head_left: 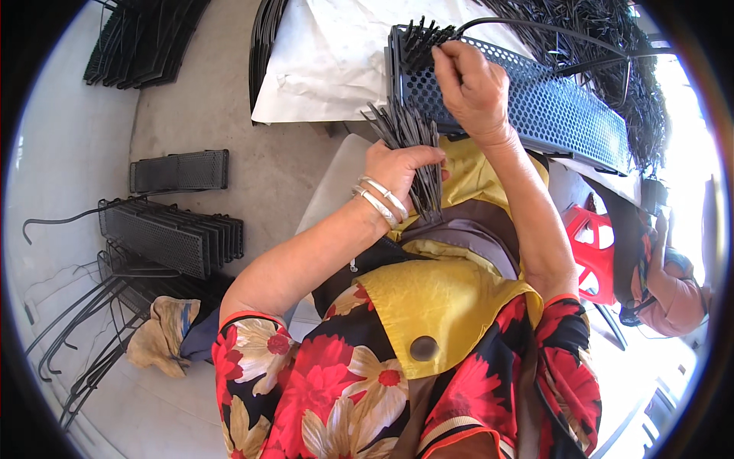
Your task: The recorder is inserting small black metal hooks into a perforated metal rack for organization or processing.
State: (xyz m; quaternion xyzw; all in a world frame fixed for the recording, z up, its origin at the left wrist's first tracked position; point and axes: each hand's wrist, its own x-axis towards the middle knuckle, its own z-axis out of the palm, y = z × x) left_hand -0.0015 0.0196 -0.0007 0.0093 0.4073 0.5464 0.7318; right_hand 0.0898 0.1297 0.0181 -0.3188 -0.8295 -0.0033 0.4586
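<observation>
My left hand (405,164) is closed round a bundle of thin black strips (409,126), their ends fanning out above and below the fist. At the near left end of a long black perforated metal tray (527,99), my right hand (475,80) is closed in a pinch. Its thumb and fingertip meet at a cluster of short black strips (422,44) standing up from the tray's holes. The pinched strip itself is mostly hidden by the fingers. A curved black rod handle (550,29) arches over the tray.
White sheeting (329,61) covers the work surface, with a large heap of black strips (589,46) behind the tray. More perforated trays (168,233) stand on the floor at left, near a tan cloth sack (162,336). A red stool (592,252) and another person (677,291) are at right.
</observation>
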